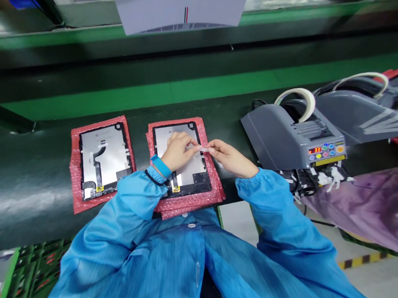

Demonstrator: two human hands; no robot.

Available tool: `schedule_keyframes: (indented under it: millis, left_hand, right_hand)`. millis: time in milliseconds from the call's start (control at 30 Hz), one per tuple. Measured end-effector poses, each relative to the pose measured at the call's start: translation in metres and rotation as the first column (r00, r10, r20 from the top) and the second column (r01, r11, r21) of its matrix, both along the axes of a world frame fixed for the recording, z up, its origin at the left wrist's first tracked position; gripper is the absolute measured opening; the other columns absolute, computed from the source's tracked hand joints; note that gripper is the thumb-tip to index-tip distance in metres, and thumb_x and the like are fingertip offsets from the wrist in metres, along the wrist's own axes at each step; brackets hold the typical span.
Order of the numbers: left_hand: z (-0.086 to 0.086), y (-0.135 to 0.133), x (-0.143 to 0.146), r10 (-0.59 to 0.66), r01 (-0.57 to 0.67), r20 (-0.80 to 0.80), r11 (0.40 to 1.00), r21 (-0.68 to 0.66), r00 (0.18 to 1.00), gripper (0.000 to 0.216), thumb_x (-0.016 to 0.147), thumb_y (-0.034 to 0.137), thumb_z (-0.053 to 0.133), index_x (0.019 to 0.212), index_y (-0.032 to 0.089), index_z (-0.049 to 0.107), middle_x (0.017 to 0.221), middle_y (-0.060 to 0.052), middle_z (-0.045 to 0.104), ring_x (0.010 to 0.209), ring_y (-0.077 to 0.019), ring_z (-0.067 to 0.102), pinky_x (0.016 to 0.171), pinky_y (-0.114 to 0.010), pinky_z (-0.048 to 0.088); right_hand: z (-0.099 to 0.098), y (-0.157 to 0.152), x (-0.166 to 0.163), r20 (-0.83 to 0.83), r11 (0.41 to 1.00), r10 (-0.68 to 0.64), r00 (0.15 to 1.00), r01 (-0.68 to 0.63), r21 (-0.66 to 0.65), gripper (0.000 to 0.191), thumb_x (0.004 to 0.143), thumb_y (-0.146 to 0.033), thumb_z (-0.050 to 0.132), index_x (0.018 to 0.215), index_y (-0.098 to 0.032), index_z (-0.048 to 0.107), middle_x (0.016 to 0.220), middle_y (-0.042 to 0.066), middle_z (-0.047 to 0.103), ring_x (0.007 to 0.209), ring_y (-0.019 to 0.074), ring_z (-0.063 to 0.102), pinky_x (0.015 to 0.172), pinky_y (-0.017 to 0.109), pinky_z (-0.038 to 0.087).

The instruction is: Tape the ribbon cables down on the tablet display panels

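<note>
A silver panel in a black frame (191, 171) lies on a stack of red bubble-wrap sheets (213, 186) in front of me. My left hand (178, 148) rests over the panel's upper half, fingers curled and pinching one end of a short strip of clear tape (203, 148). My right hand (228, 157) pinches the other end at the panel's right edge. A second, similar panel (103, 160) lies on its own red sheet (76, 177) to the left, untouched.
A grey automatic tape dispenser (287, 136) with a tape roll and coloured buttons stands to the right, a second one (363, 109) behind it. A person's purple sleeve (360, 208) lies at the right. Green crates (33, 264) sit at the lower left. The dark conveyor belt (24, 188) runs across.
</note>
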State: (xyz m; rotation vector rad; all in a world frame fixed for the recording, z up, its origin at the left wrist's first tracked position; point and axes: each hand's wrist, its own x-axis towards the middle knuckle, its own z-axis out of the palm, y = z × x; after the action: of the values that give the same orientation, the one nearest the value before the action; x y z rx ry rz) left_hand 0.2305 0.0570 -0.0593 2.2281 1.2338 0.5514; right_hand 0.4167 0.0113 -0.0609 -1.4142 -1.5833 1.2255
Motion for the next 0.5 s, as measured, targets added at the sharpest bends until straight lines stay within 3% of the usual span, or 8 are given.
schedule_keyframes:
  millis: [133, 267, 500]
  left_hand:
    - [0.0005, 0.0002, 0.0019, -0.028, 0.027, -0.027, 0.999, -0.04, 0.999, 0.015, 0.084, 0.027, 0.06, 0.073, 0.018, 0.063, 0.077, -0.002, 0.06, 0.086, -0.02, 0.05, 0.084, -0.036, 0.036]
    - [-0.0022, 0.0012, 0.0019, 0.003, -0.006, -0.034, 0.995, -0.101, 0.999, 0.014, 0.084, 0.023, 0.06, 0.071, 0.017, 0.063, 0.074, -0.002, 0.059, 0.082, -0.019, 0.051, 0.083, -0.036, 0.038]
    - [-0.0064, 0.0029, 0.0026, 0.006, -0.011, -0.033, 0.99, -0.141, 0.999, 0.013, 0.082, 0.023, 0.061, 0.071, 0.018, 0.063, 0.075, -0.001, 0.06, 0.082, -0.0193, 0.051, 0.083, -0.037, 0.039]
  right_hand:
    - [0.0004, 0.0005, -0.0009, 0.082, 1.0, 0.022, 0.996, -0.023, 0.013, 0.019, 0.081, -0.039, 0.055, 0.082, -0.02, 0.058, 0.075, 0.001, 0.06, 0.071, 0.0155, 0.052, 0.067, 0.029, 0.041]
    - [-0.0018, 0.0016, 0.0021, 0.117, 0.995, -0.097, 0.988, 0.095, 0.021, 0.019, 0.078, -0.035, 0.058, 0.086, -0.019, 0.062, 0.075, 0.002, 0.063, 0.066, 0.0147, 0.054, 0.065, 0.029, 0.043]
    - [-0.0073, 0.0078, -0.0052, 0.171, 0.996, -0.082, 0.982, 0.076, 0.041, 0.01, 0.075, -0.027, 0.061, 0.069, -0.019, 0.058, 0.065, -0.001, 0.059, 0.058, 0.0122, 0.049, 0.059, 0.027, 0.04]
